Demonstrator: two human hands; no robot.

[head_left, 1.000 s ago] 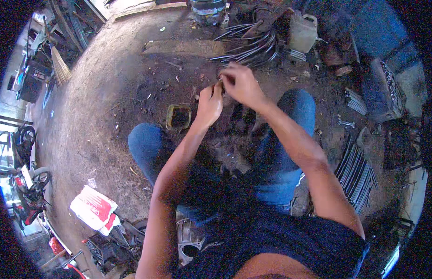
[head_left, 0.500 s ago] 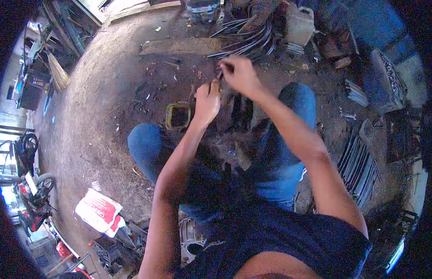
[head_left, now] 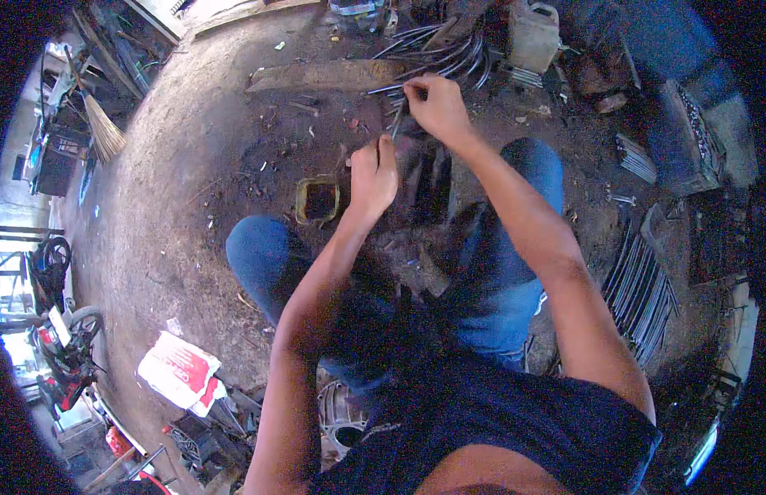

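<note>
A thin, pale metal rod [head_left: 396, 124] runs between my two hands, out over the dirt floor. My left hand [head_left: 373, 180] is closed round its near end, thumb uppermost. Farther out and to the right, my right hand [head_left: 438, 107] pinches the rod's far part between thumb and fingers. Just beyond the right hand lies a heap of curved metal rods [head_left: 469, 59]. Left of my left wrist stands a small square yellowish container [head_left: 301, 202] with dark contents. The rod's ends are hidden in my fingers.
Beyond my hands lies a flat wooden plank [head_left: 317, 77]; a jerry can [head_left: 533, 40] stands farther right. Straight rods [head_left: 634, 285] and a wrench [head_left: 620, 199] lie right of my knee. Leftward are a red-and-white bag [head_left: 176, 371], a broom [head_left: 104, 132] and a motorbike [head_left: 63, 351].
My right hand has moved slightly away from me and to the right, widening the gap to my left hand. More of the rod shows between them. The left hand has barely shifted.
</note>
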